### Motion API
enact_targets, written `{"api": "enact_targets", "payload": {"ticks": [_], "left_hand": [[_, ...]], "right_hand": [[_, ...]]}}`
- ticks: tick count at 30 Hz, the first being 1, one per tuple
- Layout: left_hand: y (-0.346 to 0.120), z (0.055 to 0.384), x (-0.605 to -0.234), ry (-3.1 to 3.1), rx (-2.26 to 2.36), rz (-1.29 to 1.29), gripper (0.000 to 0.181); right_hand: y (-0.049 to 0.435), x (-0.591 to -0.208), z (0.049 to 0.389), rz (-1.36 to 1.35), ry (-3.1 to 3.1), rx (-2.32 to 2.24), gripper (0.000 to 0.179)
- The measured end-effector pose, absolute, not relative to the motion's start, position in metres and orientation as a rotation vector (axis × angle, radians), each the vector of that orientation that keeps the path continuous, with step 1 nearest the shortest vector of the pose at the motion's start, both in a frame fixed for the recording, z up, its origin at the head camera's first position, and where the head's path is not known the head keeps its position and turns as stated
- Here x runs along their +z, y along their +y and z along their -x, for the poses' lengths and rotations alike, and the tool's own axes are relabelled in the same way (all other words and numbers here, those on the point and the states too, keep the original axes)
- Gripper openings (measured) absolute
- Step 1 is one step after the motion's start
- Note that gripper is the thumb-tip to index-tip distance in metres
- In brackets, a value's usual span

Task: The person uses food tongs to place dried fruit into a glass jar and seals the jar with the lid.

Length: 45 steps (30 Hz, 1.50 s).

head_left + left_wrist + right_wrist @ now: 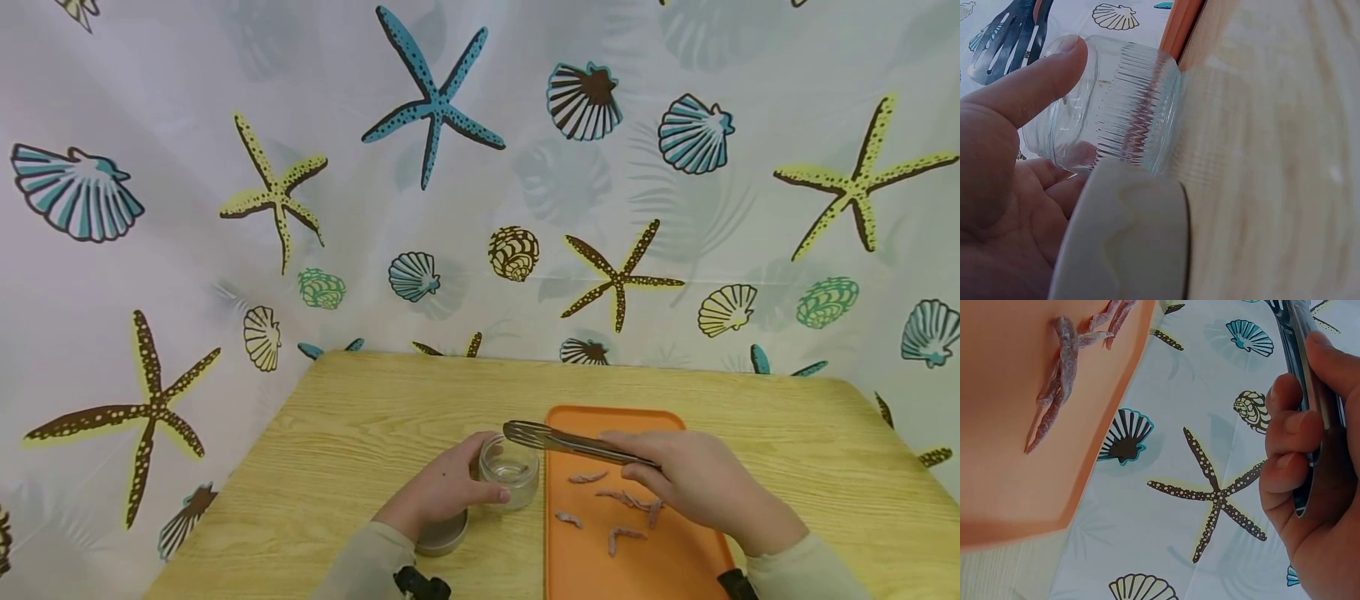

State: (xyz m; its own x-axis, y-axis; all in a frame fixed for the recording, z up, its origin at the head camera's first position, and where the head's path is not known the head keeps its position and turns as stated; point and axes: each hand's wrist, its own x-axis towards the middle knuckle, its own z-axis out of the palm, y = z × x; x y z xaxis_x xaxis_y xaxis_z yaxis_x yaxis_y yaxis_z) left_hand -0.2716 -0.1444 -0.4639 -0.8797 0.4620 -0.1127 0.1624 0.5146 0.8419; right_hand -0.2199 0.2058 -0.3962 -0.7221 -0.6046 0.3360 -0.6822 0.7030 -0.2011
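Observation:
My left hand (448, 486) curls round a clear glass jar (512, 493) that stands uncapped on the table, thumb and fingers on opposite sides. In the left wrist view its ribbed wall shows beside the thumb. My right hand (693, 479) grips metal tongs (577, 442) with slotted heads, which reach left over the jar's mouth. Below the right hand, several thin, wrinkled, brownish dried strips (628, 533) lie on an orange tray (671, 575); the right wrist view shows some crossing each other with a pale dusty coating.
A round grey lid (442, 537) lies on the wood-grain table (390, 417) beside the left wrist. The tray's raised rim runs close along the jar's right side. A white curtain (480, 192) printed with starfish and shells hangs behind the table and along its sides.

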Motion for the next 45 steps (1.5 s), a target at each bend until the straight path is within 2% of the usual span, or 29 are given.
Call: {"api": "enact_targets", "payload": {"ticks": [15,32,45], "left_hand": [[-0.145,0.270,-0.464,2.423,1.322,-0.512,0.088],[-0.142,0.273,-0.464,2.424,1.317,-0.532,0.087],[-0.145,0.272,-0.466,2.436,1.318,-0.536,0.086]], "right_hand": [[0.215,-0.395,0.218,-1.006,-2.705,0.455,0.043],[0.268,-0.404,0.207,-0.856,-2.766,0.417,0.042],[0.281,-0.413,0.208,-0.836,-2.871,0.421,0.046]]}}
